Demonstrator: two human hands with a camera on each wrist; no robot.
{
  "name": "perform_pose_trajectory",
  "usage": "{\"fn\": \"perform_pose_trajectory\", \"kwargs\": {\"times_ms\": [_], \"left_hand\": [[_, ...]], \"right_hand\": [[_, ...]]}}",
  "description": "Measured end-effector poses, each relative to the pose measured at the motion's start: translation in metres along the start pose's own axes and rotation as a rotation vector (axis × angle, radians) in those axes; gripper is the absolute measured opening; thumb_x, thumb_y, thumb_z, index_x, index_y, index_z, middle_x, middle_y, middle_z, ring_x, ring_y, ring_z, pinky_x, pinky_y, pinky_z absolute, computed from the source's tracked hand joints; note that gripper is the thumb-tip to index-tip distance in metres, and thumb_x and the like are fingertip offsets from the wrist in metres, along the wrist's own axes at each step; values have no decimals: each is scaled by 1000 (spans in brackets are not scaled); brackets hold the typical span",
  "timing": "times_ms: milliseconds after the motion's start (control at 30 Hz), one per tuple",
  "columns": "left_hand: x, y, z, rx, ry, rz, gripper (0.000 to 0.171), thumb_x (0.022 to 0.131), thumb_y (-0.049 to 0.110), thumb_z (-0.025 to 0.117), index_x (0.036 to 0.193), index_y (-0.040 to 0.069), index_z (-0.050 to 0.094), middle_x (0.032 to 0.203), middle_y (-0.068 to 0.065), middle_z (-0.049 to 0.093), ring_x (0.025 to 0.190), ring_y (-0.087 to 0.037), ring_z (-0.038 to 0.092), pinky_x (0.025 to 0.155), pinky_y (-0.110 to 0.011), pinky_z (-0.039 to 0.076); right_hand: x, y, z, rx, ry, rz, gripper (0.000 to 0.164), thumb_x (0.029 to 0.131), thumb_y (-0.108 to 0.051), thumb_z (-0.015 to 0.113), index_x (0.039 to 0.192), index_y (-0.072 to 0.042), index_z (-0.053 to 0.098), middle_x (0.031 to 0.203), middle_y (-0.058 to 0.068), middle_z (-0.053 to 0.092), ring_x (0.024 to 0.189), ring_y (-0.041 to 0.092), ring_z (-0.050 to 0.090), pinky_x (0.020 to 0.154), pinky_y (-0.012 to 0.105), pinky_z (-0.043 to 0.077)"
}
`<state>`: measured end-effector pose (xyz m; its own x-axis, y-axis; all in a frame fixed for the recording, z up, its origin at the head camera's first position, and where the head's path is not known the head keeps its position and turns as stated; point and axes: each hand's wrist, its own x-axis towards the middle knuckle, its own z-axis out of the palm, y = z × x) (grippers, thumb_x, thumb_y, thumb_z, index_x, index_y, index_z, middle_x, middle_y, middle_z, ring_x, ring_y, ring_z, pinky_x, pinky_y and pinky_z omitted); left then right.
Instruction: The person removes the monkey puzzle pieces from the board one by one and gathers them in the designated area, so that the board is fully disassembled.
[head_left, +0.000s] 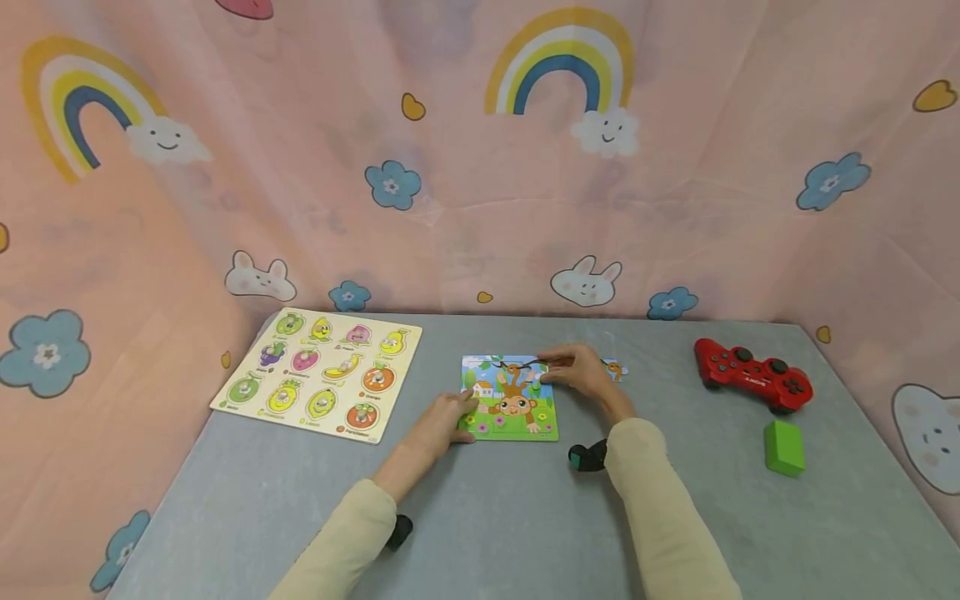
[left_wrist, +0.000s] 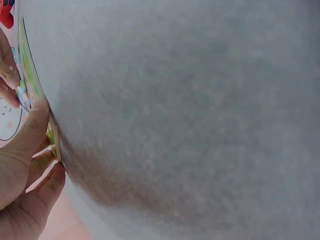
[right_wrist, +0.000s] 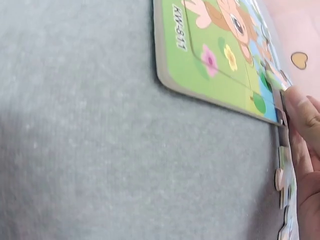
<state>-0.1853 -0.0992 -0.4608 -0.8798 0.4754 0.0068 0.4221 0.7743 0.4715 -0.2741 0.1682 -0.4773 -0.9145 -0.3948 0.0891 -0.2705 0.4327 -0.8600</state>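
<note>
A jigsaw puzzle (head_left: 516, 406) with a cartoon monkey on a green and blue scene lies flat at the middle of the table. My left hand (head_left: 444, 418) grips its left side, the thumb by the near edge and the fingers round the corner; in the left wrist view the thumb and fingers (left_wrist: 31, 122) sit along the thin edge. At the far right corner my right hand (head_left: 579, 371) pinches a puzzle piece, mostly hidden by the fingers. Several loose puzzle pieces (head_left: 615, 369) lie just beyond that hand, also seen as loose pieces (right_wrist: 283, 187) in the right wrist view.
On the left lies a cream fruit peg board (head_left: 300, 371). A red game controller (head_left: 753, 375) and a green block (head_left: 784, 448) are on the right. Pink patterned cloth (head_left: 465, 242) hangs behind the grey table (head_left: 510, 517).
</note>
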Motion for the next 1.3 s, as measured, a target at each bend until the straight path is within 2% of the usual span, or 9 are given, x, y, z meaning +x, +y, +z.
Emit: {"fn": "perform_pose_trajectory", "kwargs": {"times_ms": [167,300,433,533,700,800,1033,1200,1300], "left_hand": [[0,0,0,-10,4,-5,56,75,11,78,124,-9,59,138,-24,49,118,-43,52,101,-46,44],[-1,0,0,-2,1,-10,55,76,12,77,124,-8,59,138,-24,49,118,-42,52,100,-46,44],[-1,1,0,3,-3,-11,55,75,11,78,123,-8,60,137,-24,50,117,-42,53,100,-45,44],[-1,1,0,7,-1,-3,55,75,11,78,122,-8,60,136,-25,50,116,-42,53,100,-45,45],[0,0,1,7,3,13,55,74,11,78,122,-10,60,135,-26,50,115,-43,54,99,-47,45],[0,-1,1,-4,5,18,55,74,10,78,122,-10,59,135,-27,50,115,-43,53,99,-47,45],[0,-2,2,-28,13,15,58,73,10,78,123,-11,58,135,-28,50,114,-44,54,99,-47,45],[0,-1,2,-36,8,-14,58,74,11,78,124,-11,57,136,-26,49,115,-44,53,100,-47,44],[0,0,2,-26,2,-19,58,75,11,78,124,-11,57,137,-26,49,116,-44,52,100,-47,44]], "right_hand": [[-2,3,-4,85,20,69,40,82,-3,73,119,8,63,118,25,63,101,31,65,69,16,49],[-3,3,-9,129,27,162,41,84,-5,72,122,6,62,116,24,64,90,17,66,64,17,49],[-6,5,-15,142,17,218,42,85,-8,72,125,3,61,121,23,63,92,11,64,68,17,51],[-8,10,-20,169,-2,214,43,85,-7,71,126,4,60,127,23,59,99,11,64,76,17,52],[-14,18,-27,308,-56,189,44,86,1,68,126,11,56,130,29,53,94,6,66,79,22,55],[-18,22,-31,355,-78,193,45,86,3,67,128,13,53,132,31,50,93,3,66,82,22,54],[-27,26,-45,295,-69,200,48,85,-4,71,128,11,54,134,29,50,97,2,62,84,18,52],[-34,31,-57,277,-64,224,49,85,-6,71,129,9,54,136,27,50,103,3,59,86,16,50],[-40,36,-64,253,-59,238,50,86,-9,71,131,7,54,138,25,48,111,9,56,89,15,48]]}}
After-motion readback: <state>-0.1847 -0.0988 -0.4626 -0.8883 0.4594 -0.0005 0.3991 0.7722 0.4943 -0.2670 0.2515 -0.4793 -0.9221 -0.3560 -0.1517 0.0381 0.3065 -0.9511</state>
